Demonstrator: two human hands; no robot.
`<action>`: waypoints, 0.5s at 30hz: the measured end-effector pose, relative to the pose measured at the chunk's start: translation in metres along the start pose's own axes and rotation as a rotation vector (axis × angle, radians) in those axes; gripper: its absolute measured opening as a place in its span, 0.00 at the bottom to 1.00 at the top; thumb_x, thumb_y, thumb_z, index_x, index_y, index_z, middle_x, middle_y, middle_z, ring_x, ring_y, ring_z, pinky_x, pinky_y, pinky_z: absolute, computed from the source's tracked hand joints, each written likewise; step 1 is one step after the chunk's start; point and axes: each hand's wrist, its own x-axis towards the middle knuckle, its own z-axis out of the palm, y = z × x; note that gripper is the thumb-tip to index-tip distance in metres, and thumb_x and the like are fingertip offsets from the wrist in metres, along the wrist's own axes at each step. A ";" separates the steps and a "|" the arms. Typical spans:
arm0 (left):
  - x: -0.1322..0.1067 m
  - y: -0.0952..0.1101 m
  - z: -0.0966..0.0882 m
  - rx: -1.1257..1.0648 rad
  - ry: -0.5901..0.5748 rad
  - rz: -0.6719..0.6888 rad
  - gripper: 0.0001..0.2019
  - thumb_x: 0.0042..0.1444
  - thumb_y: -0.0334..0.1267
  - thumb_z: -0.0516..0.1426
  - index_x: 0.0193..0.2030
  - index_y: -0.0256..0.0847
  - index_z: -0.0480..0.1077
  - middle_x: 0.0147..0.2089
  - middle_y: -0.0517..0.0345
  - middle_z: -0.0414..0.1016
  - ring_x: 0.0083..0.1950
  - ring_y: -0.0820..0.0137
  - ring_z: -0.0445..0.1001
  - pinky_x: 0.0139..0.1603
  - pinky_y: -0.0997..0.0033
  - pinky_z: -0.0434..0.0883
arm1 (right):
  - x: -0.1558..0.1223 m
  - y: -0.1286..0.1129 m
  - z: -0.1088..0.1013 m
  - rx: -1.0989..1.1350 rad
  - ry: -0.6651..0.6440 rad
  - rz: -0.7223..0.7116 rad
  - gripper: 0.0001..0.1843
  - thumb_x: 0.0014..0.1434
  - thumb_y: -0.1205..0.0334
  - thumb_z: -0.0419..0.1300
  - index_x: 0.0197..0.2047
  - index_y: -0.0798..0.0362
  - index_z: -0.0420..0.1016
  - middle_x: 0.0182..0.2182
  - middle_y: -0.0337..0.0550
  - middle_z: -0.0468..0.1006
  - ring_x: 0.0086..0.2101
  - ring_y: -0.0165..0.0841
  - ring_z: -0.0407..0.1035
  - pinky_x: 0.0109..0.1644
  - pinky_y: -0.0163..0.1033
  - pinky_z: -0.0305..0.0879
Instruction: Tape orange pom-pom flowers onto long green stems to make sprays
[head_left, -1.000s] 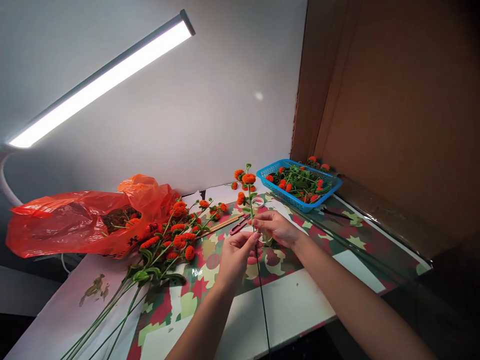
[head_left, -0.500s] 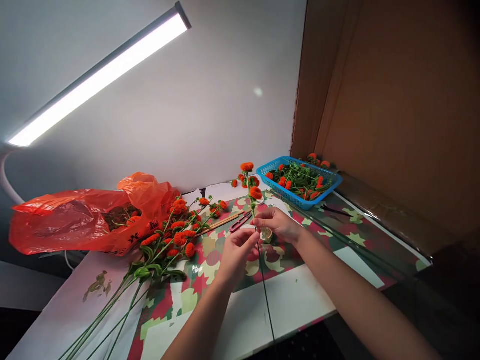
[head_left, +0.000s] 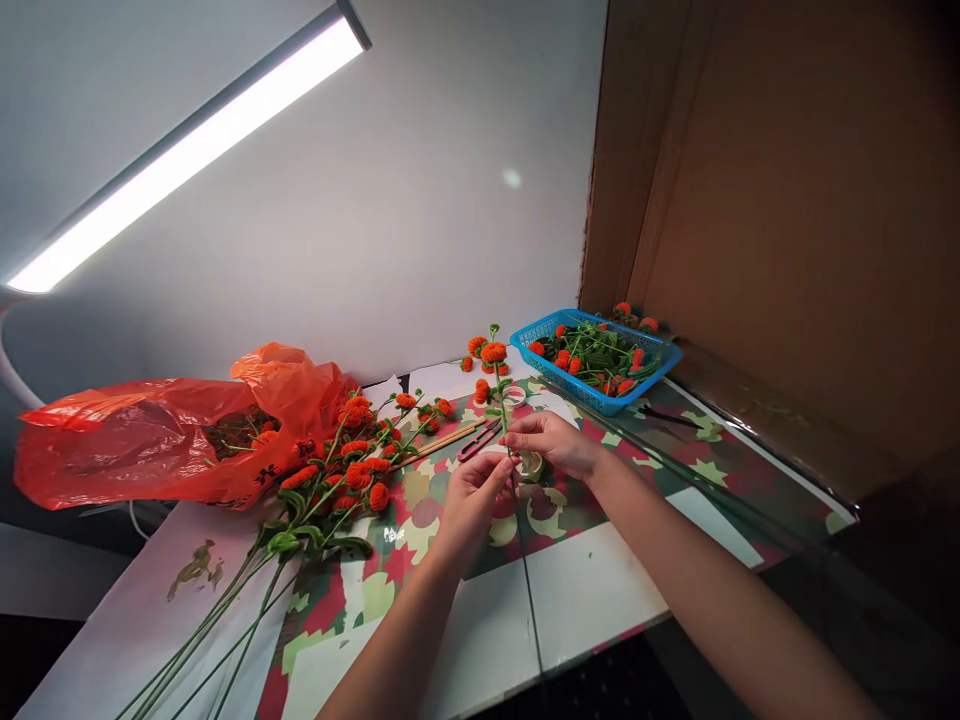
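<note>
One stem [head_left: 528, 584] across the table edge [head_left: 585, 648]

The table [head_left: 120, 620] is marked by a brown stain [head_left: 196, 570] at the left and largely covered by a patterned sheet [head_left: 416, 490]. A red bag [head_left: 127, 440] is set at the far left, and next to it orange flowers [head_left: 360, 474] are laid, stems pointed toward the near edge. Sticks [head_left: 442, 442] and a pink tool [head_left: 478, 440] are placed near the middle. Toward the back right, a blue basket [head_left: 577, 394] is set down, with a dark tool [head_left: 670, 415] just beside it.
</note>
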 end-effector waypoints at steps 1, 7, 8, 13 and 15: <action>0.002 0.000 -0.006 0.127 0.024 0.047 0.15 0.55 0.46 0.53 0.33 0.37 0.74 0.27 0.56 0.72 0.28 0.71 0.69 0.31 0.72 0.66 | 0.000 -0.001 -0.001 -0.005 0.015 -0.007 0.16 0.40 0.53 0.70 0.26 0.57 0.78 0.22 0.37 0.73 0.25 0.25 0.64 0.29 0.32 0.56; 0.013 -0.003 -0.047 0.931 -0.081 0.357 0.14 0.46 0.34 0.59 0.42 0.43 0.74 0.43 0.51 0.73 0.46 0.60 0.69 0.47 0.60 0.66 | -0.002 -0.009 -0.009 -0.034 0.095 -0.037 0.14 0.38 0.55 0.71 0.23 0.56 0.77 0.21 0.36 0.72 0.26 0.26 0.64 0.32 0.33 0.57; 0.013 -0.004 -0.051 0.967 -0.134 0.347 0.12 0.47 0.33 0.58 0.40 0.43 0.75 0.42 0.51 0.73 0.45 0.61 0.70 0.45 0.62 0.66 | -0.002 -0.009 -0.010 -0.040 0.095 -0.039 0.14 0.38 0.54 0.71 0.24 0.56 0.77 0.21 0.36 0.72 0.26 0.26 0.64 0.32 0.33 0.57; 0.014 -0.006 -0.047 0.701 -0.055 0.123 0.07 0.49 0.40 0.59 0.28 0.41 0.76 0.29 0.55 0.74 0.28 0.69 0.69 0.30 0.69 0.66 | 0.000 -0.006 -0.012 -0.088 0.100 -0.055 0.15 0.38 0.53 0.70 0.25 0.56 0.78 0.23 0.38 0.74 0.29 0.28 0.65 0.36 0.35 0.58; 0.014 -0.004 -0.035 0.326 0.111 -0.013 0.10 0.46 0.45 0.61 0.29 0.39 0.76 0.28 0.55 0.74 0.28 0.71 0.69 0.29 0.71 0.66 | 0.001 -0.005 -0.011 -0.110 0.118 -0.076 0.15 0.38 0.53 0.70 0.24 0.56 0.78 0.23 0.38 0.73 0.28 0.28 0.64 0.35 0.35 0.58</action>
